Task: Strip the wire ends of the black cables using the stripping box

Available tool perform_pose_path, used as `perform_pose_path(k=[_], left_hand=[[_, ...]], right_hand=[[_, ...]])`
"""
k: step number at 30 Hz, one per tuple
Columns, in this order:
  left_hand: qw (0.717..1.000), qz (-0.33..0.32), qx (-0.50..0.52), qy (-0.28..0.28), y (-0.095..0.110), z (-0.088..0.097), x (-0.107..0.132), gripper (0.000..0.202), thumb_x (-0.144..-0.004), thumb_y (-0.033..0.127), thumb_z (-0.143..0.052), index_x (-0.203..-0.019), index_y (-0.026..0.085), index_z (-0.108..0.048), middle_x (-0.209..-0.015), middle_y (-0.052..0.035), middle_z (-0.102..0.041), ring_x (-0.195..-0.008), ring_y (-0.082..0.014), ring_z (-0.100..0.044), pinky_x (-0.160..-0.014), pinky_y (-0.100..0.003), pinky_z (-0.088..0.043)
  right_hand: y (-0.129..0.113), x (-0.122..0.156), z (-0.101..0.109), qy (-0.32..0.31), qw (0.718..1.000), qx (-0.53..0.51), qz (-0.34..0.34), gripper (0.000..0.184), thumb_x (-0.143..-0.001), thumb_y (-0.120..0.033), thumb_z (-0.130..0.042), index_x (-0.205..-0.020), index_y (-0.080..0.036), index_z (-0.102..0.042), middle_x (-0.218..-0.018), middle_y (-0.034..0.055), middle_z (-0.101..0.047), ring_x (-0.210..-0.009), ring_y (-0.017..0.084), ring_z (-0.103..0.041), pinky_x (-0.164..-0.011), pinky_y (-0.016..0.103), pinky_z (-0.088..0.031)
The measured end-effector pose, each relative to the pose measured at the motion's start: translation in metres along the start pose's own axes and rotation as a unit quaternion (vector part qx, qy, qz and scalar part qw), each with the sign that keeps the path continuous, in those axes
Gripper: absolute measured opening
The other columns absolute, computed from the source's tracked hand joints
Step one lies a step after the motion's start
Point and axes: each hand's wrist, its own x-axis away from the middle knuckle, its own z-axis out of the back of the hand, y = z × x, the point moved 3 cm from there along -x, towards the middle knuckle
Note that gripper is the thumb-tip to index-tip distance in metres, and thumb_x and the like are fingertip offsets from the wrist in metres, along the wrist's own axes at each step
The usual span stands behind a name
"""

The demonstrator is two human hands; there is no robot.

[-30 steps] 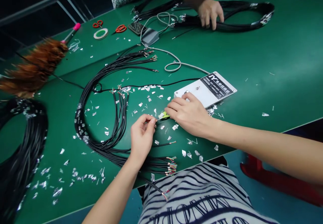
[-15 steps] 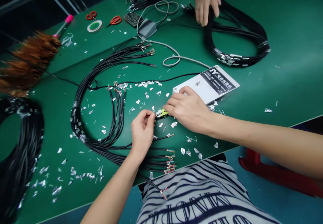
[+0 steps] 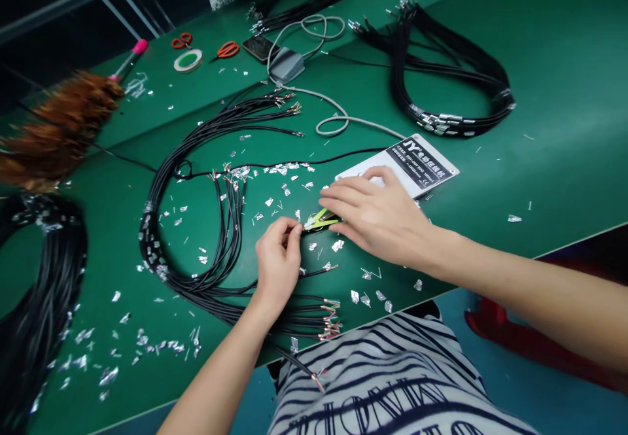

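Observation:
At the centre of the bench, my left hand pinches the end of a cable between thumb and fingertips; most of that cable is hidden by the hand. Just right of those fingertips sits a yellow-green spring clip, its pale jaws at the cable end and its handles spread apart. My right hand is around the clip's handles with fingers stretched out and thumb apart below. Behind this hand lies a white box with a black JY label. A bundle of black cables curves around to the left, many ends stripped to coloured wires.
Foil scraps litter the green bench. A coiled cable bundle lies back right, another far left. Red-handled scissors, a tape roll, a grey pedal and a brown feather duster lie farther back.
My right hand's fingers have opened, and the clip's handles have spread apart. A co-worker's hand has left the coiled bundle at back right. My left hand stays in place.

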Motion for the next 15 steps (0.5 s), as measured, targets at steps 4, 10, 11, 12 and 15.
perform_pose_path(k=[4, 10, 11, 12, 15], left_hand=[[1.000, -0.015, -0.018, -0.001, 0.000, 0.002, 0.000, 0.018, -0.089, 0.029, -0.052, -0.076, 0.018, -0.059, -0.069, 0.0009, -0.056, -0.063, -0.0128, -0.051, -0.058, -0.023, -0.038], [1.000, -0.001, -0.009, 0.002, -0.003, 0.002, -0.001, 0.019, -0.087, 0.032, -0.053, -0.076, 0.018, -0.060, -0.067, 0.0013, -0.057, -0.060, -0.0129, -0.051, -0.056, -0.023, -0.038], [1.000, -0.004, -0.014, 0.005, -0.003, 0.002, -0.001, 0.019, -0.087, 0.032, -0.053, -0.076, 0.018, -0.060, -0.068, 0.0009, -0.057, -0.060, -0.0131, -0.051, -0.057, -0.024, -0.039], [1.000, -0.006, -0.018, 0.008, -0.004, 0.003, -0.001, 0.019, -0.087, 0.032, -0.053, -0.076, 0.018, -0.061, -0.069, 0.0004, -0.058, -0.061, -0.0134, -0.052, -0.057, -0.024, -0.039], [1.000, -0.001, -0.022, 0.016, -0.006, 0.009, 0.001, 0.018, -0.086, 0.032, -0.054, -0.077, 0.018, -0.061, -0.072, -0.0010, -0.060, -0.065, -0.0142, -0.055, -0.060, -0.024, -0.041]], right_hand=[[0.013, 0.045, 0.025, 0.183, 0.971, -0.057, -0.142, 0.012, -0.092, -0.011, -0.056, -0.097, -0.021, -0.060, -0.108, 0.0046, -0.075, -0.103, 0.021, -0.067, -0.086, 0.036, -0.040], [0.003, 0.075, 0.012, 0.165, 0.977, -0.030, -0.129, 0.020, -0.087, -0.004, -0.056, -0.087, -0.023, -0.052, -0.111, 0.0022, -0.076, -0.115, 0.023, -0.064, -0.090, 0.039, -0.040], [0.003, 0.075, 0.009, 0.165, 0.978, -0.015, -0.123, 0.021, -0.087, -0.003, -0.057, -0.087, -0.023, -0.052, -0.111, 0.0009, -0.076, -0.114, 0.023, -0.064, -0.091, 0.040, -0.040], [0.003, 0.075, 0.007, 0.165, 0.979, -0.001, -0.120, 0.022, -0.086, -0.002, -0.057, -0.087, -0.023, -0.052, -0.110, -0.0003, -0.076, -0.113, 0.022, -0.065, -0.092, 0.040, -0.039], [0.007, 0.073, 0.005, 0.168, 0.979, 0.020, -0.115, 0.022, -0.086, -0.003, -0.059, -0.086, -0.024, -0.053, -0.109, -0.0018, -0.076, -0.108, 0.021, -0.067, -0.095, 0.041, -0.039]])
